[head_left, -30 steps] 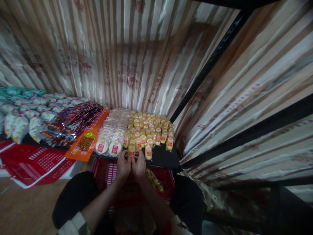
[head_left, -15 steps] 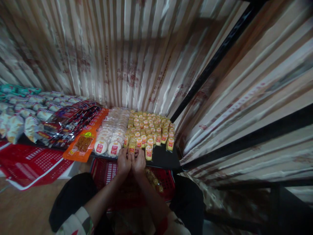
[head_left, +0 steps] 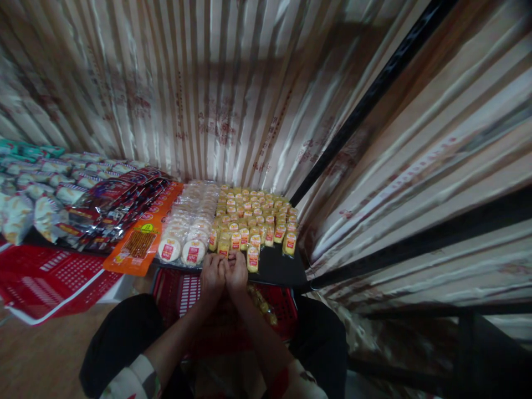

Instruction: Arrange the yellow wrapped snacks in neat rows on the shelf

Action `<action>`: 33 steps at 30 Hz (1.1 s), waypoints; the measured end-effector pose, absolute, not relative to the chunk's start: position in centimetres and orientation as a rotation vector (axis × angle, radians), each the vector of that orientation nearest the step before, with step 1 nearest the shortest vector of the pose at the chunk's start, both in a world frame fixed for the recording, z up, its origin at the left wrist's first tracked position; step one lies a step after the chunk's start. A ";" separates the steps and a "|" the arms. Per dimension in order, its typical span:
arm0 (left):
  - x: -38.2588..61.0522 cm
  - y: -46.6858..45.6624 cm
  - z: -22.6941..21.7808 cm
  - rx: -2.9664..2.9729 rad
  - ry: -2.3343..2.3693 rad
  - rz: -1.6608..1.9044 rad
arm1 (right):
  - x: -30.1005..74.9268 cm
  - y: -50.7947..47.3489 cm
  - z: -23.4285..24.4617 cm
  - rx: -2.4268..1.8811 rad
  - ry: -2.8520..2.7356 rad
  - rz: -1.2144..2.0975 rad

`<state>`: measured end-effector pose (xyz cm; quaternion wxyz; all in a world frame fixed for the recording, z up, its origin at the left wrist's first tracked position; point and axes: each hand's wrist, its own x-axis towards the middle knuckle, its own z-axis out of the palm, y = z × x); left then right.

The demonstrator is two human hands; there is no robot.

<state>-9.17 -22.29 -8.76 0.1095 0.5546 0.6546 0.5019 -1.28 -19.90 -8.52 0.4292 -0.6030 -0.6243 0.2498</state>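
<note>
My left hand [head_left: 212, 276] and my right hand [head_left: 237, 273] are pressed side by side at the front edge of a dark shelf [head_left: 277, 266]. Both have their fingers curled around a small yellow snack pack [head_left: 225, 249] at the front of a block of several yellow packs [head_left: 253, 216]. What lies inside the fingers is mostly hidden. Round white packs with red labels [head_left: 189, 233] lie just left of the yellow ones.
A red basket [head_left: 278, 305] with a few yellow packs stands under my hands, between my knees. An orange packet [head_left: 139, 244], dark red packets [head_left: 112, 202] and pale packets [head_left: 37, 188] fill the shelf leftward. Striped curtains hang behind; a red crate [head_left: 50, 274] lies at the left.
My hands have stayed together at the shelf's front edge, edging slightly toward the yellow packs. The view has shifted a little.
</note>
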 end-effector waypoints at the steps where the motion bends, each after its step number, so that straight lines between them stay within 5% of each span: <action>1: -9.1 -22.3 -8.8 1.625 1.925 1.486 | -1.3 -19.9 -8.6 -1.479 -1.547 0.651; 33: -10.1 -23.0 -8.9 1.676 1.844 1.538 | -1.3 -20.9 -8.3 -1.430 -1.549 0.655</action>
